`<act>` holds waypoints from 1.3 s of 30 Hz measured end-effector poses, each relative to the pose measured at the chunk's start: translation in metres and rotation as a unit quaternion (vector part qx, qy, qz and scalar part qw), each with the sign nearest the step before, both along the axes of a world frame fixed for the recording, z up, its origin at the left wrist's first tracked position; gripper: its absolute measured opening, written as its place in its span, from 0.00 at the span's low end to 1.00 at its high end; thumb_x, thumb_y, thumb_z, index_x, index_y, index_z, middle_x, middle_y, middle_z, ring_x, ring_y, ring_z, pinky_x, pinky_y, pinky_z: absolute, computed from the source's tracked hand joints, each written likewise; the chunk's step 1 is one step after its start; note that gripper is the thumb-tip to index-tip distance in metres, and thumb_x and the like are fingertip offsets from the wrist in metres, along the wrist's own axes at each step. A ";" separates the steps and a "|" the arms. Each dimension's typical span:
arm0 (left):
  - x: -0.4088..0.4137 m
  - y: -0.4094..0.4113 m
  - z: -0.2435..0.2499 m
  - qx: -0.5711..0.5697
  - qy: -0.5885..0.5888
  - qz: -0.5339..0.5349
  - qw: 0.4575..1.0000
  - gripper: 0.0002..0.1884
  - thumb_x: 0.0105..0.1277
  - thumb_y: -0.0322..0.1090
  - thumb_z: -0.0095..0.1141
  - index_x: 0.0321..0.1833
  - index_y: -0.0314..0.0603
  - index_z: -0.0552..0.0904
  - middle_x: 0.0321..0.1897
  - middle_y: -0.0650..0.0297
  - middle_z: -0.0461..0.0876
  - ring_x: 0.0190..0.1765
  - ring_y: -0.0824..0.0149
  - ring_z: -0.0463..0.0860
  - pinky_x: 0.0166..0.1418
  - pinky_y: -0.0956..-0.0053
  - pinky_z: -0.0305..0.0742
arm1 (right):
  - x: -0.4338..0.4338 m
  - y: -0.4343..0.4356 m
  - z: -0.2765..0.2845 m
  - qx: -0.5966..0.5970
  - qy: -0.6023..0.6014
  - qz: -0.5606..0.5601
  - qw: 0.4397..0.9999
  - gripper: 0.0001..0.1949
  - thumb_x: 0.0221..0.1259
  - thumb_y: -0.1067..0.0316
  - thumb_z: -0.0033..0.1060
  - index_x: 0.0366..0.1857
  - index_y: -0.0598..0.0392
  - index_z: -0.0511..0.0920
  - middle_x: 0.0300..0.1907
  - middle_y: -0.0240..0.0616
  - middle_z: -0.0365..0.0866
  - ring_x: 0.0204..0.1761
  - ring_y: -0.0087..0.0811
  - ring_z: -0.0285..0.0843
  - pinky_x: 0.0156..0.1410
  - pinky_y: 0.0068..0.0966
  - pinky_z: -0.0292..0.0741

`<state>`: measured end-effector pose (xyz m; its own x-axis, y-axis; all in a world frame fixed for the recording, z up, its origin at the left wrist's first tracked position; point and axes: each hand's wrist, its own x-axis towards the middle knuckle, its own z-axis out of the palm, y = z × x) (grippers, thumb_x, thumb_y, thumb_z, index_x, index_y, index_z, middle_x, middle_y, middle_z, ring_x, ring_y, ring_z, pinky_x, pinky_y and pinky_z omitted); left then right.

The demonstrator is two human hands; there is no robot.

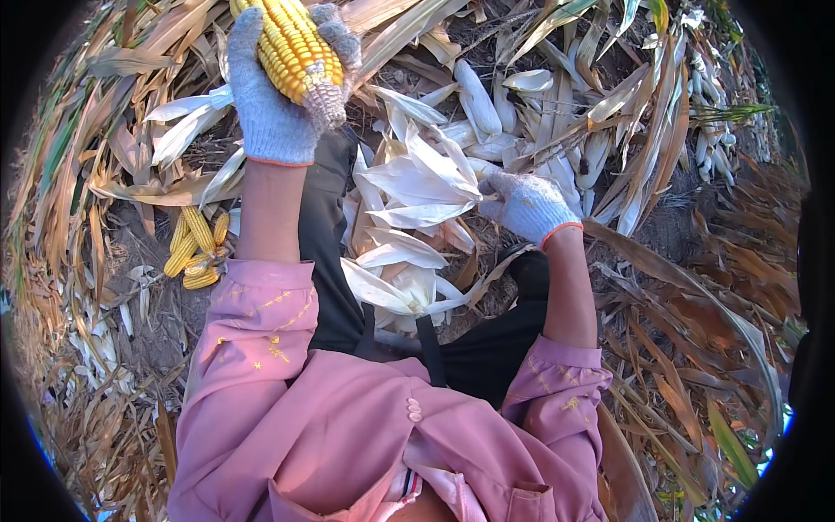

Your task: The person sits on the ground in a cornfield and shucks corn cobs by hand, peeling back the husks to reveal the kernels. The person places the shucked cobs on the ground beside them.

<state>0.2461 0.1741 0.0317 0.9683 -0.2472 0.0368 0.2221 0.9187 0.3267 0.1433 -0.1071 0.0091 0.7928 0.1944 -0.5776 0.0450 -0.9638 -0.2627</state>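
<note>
My left hand (277, 127), in a pale knitted work glove with an orange cuff edge, is raised at the upper left. It grips bare yellow corn (300, 55); whether this is one ear or more is hard to tell. The corn's tip points toward me, and its far end runs out of view. My right hand (531, 203), gloved alike, has its fingers closed at the gathered end of a pale, spread corn husk (424, 173). More loose husks (404, 280) lie between my legs, below that one.
Several bare yellow ears (196, 248) lie on the soil at left. Unhusked ears (479, 101) lie among dry stalks and leaves beyond my right hand. Another pile of pale ears (711, 117) is at far right. Dry corn leaves (704, 313) cover the ground at right.
</note>
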 end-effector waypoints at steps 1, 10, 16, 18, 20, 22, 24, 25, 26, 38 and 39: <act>-0.002 0.020 -0.004 -0.018 0.002 0.037 0.999 0.27 0.60 0.52 0.61 0.53 0.36 0.73 0.39 0.52 0.81 0.38 0.58 0.83 0.45 0.60 0.82 | -0.001 0.004 -0.002 0.000 0.000 0.000 1.000 0.20 0.56 0.50 0.61 0.50 0.48 0.79 0.41 0.44 0.85 0.45 0.46 0.83 0.52 0.38 0.77; -0.144 0.154 -0.123 0.114 0.350 0.255 0.894 0.17 0.63 0.47 0.59 0.45 0.44 0.75 0.33 0.58 0.79 0.33 0.59 0.81 0.38 0.63 0.80 | -0.005 0.008 -0.017 -0.007 -0.105 0.007 0.994 0.19 0.56 0.55 0.61 0.50 0.50 0.79 0.39 0.46 0.85 0.43 0.48 0.83 0.51 0.41 0.76; -0.239 0.197 -0.177 0.066 0.501 0.300 0.809 0.13 0.62 0.48 0.59 0.42 0.51 0.75 0.30 0.62 0.77 0.30 0.60 0.80 0.34 0.63 0.79 | -0.006 0.019 -0.037 -0.010 -0.079 0.039 0.996 0.19 0.57 0.53 0.58 0.50 0.49 0.80 0.41 0.47 0.84 0.45 0.47 0.82 0.52 0.40 0.76; -0.246 0.215 -0.184 0.109 0.522 0.333 0.777 0.15 0.62 0.51 0.59 0.41 0.51 0.75 0.28 0.60 0.77 0.29 0.61 0.79 0.35 0.64 0.78 | -0.005 0.021 -0.040 -0.003 -0.054 0.023 0.998 0.19 0.57 0.53 0.58 0.49 0.49 0.80 0.41 0.47 0.84 0.45 0.47 0.82 0.52 0.40 0.76; -0.259 0.266 -0.210 0.082 0.437 0.353 0.823 0.18 0.61 0.52 0.60 0.43 0.47 0.75 0.33 0.60 0.77 0.35 0.62 0.79 0.39 0.66 0.78 | -0.005 0.020 -0.042 0.006 -0.046 0.015 0.999 0.18 0.58 0.53 0.57 0.49 0.50 0.80 0.41 0.48 0.84 0.45 0.47 0.83 0.51 0.40 0.76; -0.228 0.272 -0.170 0.058 0.403 0.474 0.781 0.21 0.60 0.50 0.62 0.45 0.42 0.75 0.34 0.59 0.78 0.33 0.62 0.78 0.38 0.66 0.79 | -0.005 0.008 -0.048 0.002 -0.077 0.018 0.997 0.18 0.59 0.55 0.56 0.49 0.50 0.80 0.40 0.48 0.84 0.44 0.47 0.83 0.50 0.41 0.76; -0.223 0.302 -0.160 0.079 0.381 0.510 0.767 0.25 0.59 0.50 0.63 0.51 0.40 0.74 0.37 0.56 0.78 0.36 0.61 0.80 0.47 0.65 0.83 | -0.001 0.012 -0.034 0.021 -0.085 0.012 0.996 0.16 0.60 0.54 0.55 0.47 0.49 0.81 0.40 0.49 0.84 0.45 0.49 0.82 0.51 0.40 0.76; -0.213 0.314 -0.153 0.065 0.432 0.514 0.738 0.22 0.60 0.48 0.62 0.49 0.39 0.76 0.36 0.54 0.79 0.38 0.59 0.82 0.45 0.62 0.84 | 0.001 0.014 -0.030 0.008 -0.100 0.002 0.995 0.16 0.60 0.53 0.54 0.46 0.49 0.82 0.41 0.50 0.83 0.46 0.49 0.82 0.51 0.40 0.76; -0.210 0.327 -0.153 0.127 0.357 0.469 0.798 0.18 0.63 0.44 0.59 0.46 0.36 0.78 0.35 0.51 0.82 0.39 0.57 0.84 0.44 0.61 0.84 | 0.007 0.016 -0.022 -0.003 -0.088 -0.001 0.996 0.17 0.60 0.52 0.55 0.47 0.49 0.81 0.41 0.50 0.84 0.46 0.48 0.82 0.52 0.40 0.76; -0.042 0.021 0.041 0.190 -0.004 -0.018 0.982 0.17 0.71 0.39 0.51 0.56 0.33 0.77 0.44 0.53 0.82 0.40 0.63 0.81 0.44 0.70 0.80 | 0.008 -0.066 -0.003 -0.101 -0.174 -0.140 0.970 0.18 0.63 0.49 0.52 0.52 0.44 0.79 0.47 0.43 0.84 0.50 0.46 0.80 0.56 0.40 0.75; -0.037 -0.001 0.040 0.214 -0.031 -0.029 0.976 0.17 0.71 0.38 0.51 0.56 0.35 0.77 0.42 0.54 0.83 0.40 0.63 0.83 0.44 0.70 0.80 | 0.009 -0.069 -0.001 -0.099 -0.183 -0.141 0.968 0.18 0.63 0.50 0.52 0.51 0.45 0.79 0.46 0.44 0.84 0.49 0.47 0.81 0.55 0.41 0.75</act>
